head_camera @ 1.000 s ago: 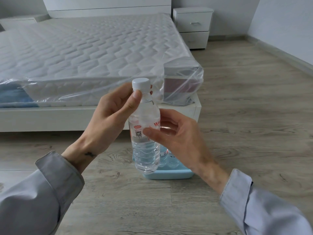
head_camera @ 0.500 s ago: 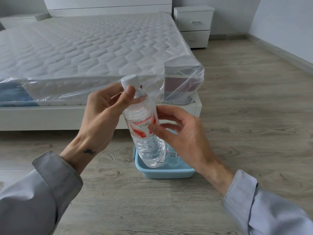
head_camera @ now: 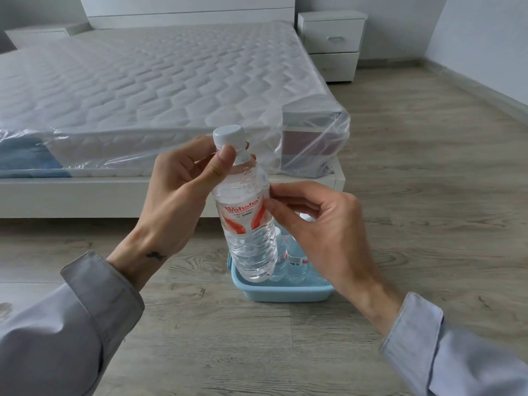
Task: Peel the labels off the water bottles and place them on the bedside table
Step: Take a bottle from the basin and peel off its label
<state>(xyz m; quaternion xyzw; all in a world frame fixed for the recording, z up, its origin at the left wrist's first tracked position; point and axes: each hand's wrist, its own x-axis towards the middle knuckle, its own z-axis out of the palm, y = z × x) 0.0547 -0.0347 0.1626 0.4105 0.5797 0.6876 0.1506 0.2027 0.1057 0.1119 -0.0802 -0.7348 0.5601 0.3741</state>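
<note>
**Bottle held up over basin, right hand at label edge**

The clear plastic water bottle (head_camera: 251, 247) with a white screw cap (head_camera: 228, 135) is in the air between both hands. It is tilted with the cap leaning left, above the light-blue plastic basin (head_camera: 285, 294) on the grey wood-look floor (head_camera: 428, 210). Its transparent label (head_camera: 243, 217) reads "Wahaha" in red. The smaller lines under the name are too blurred to read, and red swooshes sit left and right.

The left hand (head_camera: 183, 195) grips the neck just under the cap, thumb in front and fingers behind. The right hand (head_camera: 323, 232) pinches the label's right edge with thumb and forefinger tips, its other fingers curled.

More labelled clear bottles (head_camera: 295, 258) stand in the basin behind the held one, and their print is unreadable. The white two-drawer bedside bench (head_camera: 331, 38) is far back on the right, beside the plastic-wrapped white quilted mattress (head_camera: 143, 90) and well apart from the hands.
</note>
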